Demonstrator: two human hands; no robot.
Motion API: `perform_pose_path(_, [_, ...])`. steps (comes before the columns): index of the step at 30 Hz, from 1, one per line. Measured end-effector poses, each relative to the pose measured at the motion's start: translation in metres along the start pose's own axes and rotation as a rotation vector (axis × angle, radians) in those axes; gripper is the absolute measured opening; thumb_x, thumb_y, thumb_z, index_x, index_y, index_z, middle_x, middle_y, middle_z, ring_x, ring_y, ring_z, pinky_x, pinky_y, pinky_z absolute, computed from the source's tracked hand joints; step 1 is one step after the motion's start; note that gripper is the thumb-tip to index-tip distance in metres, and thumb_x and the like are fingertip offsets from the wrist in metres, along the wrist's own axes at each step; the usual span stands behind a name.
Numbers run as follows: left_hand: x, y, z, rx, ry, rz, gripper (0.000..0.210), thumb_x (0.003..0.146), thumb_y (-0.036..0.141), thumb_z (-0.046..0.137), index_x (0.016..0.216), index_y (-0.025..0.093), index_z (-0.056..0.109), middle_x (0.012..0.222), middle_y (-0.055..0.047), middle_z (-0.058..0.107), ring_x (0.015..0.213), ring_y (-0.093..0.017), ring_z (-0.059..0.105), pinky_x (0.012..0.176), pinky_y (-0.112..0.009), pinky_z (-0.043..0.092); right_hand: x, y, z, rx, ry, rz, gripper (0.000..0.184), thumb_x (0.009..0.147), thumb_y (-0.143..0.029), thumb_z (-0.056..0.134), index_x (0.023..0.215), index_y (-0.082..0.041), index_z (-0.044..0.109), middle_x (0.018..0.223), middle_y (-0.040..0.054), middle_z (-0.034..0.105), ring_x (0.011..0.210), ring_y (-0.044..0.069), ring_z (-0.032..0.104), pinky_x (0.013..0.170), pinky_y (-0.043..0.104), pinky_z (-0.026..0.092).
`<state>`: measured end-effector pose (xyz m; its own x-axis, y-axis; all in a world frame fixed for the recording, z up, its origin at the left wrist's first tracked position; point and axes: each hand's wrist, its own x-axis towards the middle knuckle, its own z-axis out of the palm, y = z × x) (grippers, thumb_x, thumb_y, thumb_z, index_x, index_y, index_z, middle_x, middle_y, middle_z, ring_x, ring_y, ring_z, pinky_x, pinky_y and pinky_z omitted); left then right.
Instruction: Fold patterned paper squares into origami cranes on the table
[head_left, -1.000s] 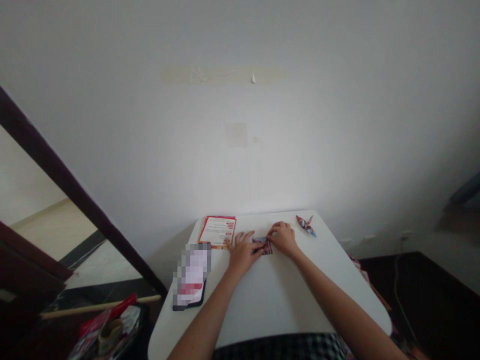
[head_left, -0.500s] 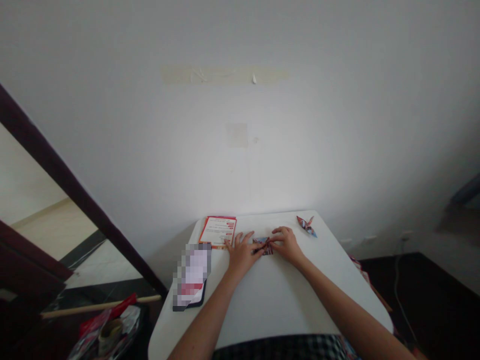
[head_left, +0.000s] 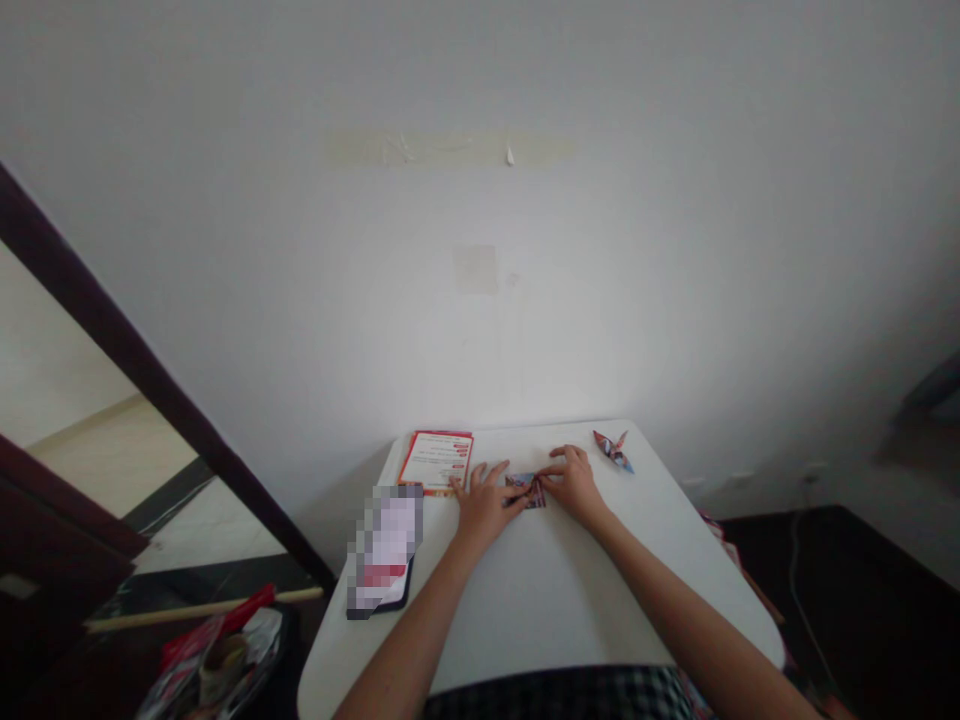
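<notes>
Paper (head_left: 536, 492) lies between both hands (head_left: 482, 512) (head_left: 577, 486), touching their fingers.

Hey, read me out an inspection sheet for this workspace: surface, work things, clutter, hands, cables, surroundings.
Surface: white table, rounded corners, against the wall.
Work things: small printed paper, lying between the hands.
Clutter: red-edged printed sheets and a pixelated, dark-edged item at left; folded paper figure at far right.
Hands: left hand, fingers spread, index and thumb at the paper; right hand, fingertips at its right side.
Cables: pale cable right of the table.
Surroundings: filled bin at lower left.
</notes>
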<state>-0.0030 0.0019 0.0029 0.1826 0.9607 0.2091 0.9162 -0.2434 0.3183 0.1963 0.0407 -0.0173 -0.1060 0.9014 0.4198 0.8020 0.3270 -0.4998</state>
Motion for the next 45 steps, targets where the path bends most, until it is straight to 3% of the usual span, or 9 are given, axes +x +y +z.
perform_pose_path(13, [-0.004, -0.003, 0.002, -0.01, 0.058, 0.027, 0.026, 0.083, 0.058, 0.06, 0.108, 0.058, 0.066, 0.147, 0.009, 0.049, 0.137, -0.033, 0.033, 0.107, -0.079, 0.001, -0.003, -0.009, -0.006, -0.092, -0.001, 0.079, 0.015, 0.086, -0.035, 0.065, 0.094, -0.035, 0.078, 0.114, 0.0069, 0.059, 0.116, 0.024, 0.046, 0.099, 0.036, 0.038])
perform_pose_path(22, [-0.003, -0.004, 0.003, -0.001, 0.059, 0.015, 0.024, 0.081, 0.057, 0.063, 0.104, 0.057, 0.068, 0.146, 0.01, 0.049, 0.136, -0.034, 0.034, 0.106, -0.08, 0.006, -0.004, -0.02, -0.007, -0.13, 0.015, 0.112, 0.012, 0.083, -0.037, 0.068, 0.087, -0.032, 0.078, 0.113, 0.0066, 0.059, 0.116, 0.025, 0.045, 0.095, 0.036, 0.038])
perform_pose_path(38, [-0.003, -0.002, -0.001, 0.014, -0.003, -0.036, 0.025, 0.082, 0.054, 0.062, 0.106, 0.054, 0.069, 0.15, 0.01, 0.044, 0.139, -0.036, 0.029, 0.107, -0.079, 0.0, -0.006, -0.024, -0.012, -0.151, -0.069, 0.106, 0.018, 0.076, -0.042, 0.074, 0.092, -0.032, 0.075, 0.119, 0.0054, 0.057, 0.12, 0.026, 0.043, 0.096, 0.037, 0.036])
perform_pose_path(45, [-0.005, -0.002, -0.003, -0.011, 0.047, -0.021, 0.024, 0.079, 0.052, 0.067, 0.103, 0.054, 0.07, 0.148, 0.01, 0.047, 0.139, -0.034, 0.03, 0.109, -0.077, 0.001, -0.011, -0.022, -0.01, -0.161, -0.039, 0.071, 0.021, 0.079, -0.043, 0.071, 0.096, -0.032, 0.074, 0.122, 0.0059, 0.057, 0.119, 0.025, 0.046, 0.097, 0.038, 0.037])
